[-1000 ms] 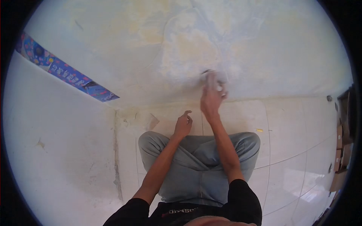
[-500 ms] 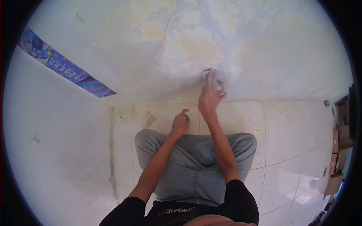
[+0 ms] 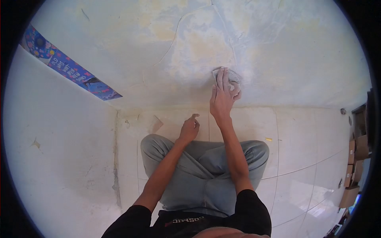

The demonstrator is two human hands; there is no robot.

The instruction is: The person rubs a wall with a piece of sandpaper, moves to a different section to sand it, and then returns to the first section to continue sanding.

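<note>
My right hand [image 3: 223, 99] presses a dusty grey sheet of sandpaper [image 3: 235, 76] flat against the wall [image 3: 198, 49]. Its fingers point up the wall, spread over the sheet, and a corner of the sheet shows to their left. Around the sheet the wall is patchy, with yellowish and whitish areas and raised crack-like lines above. My left hand [image 3: 190, 128] hangs low in front of my left shin, holding nothing. Its index finger stretches toward the right while the other fingers curl loosely.
A brownish scrap [image 3: 156, 124] lies on the tiled floor [image 3: 297, 166] by the wall's foot. A small yellow bit [image 3: 268, 139] is beside my right knee. A blue printed strip [image 3: 71, 69] runs along the wall corner at left. Cardboard boxes [image 3: 350, 196] stand far right.
My right hand, blurred by motion before, is now sharp and slightly higher on the wall with the sandpaper. My left hand stays where it was.
</note>
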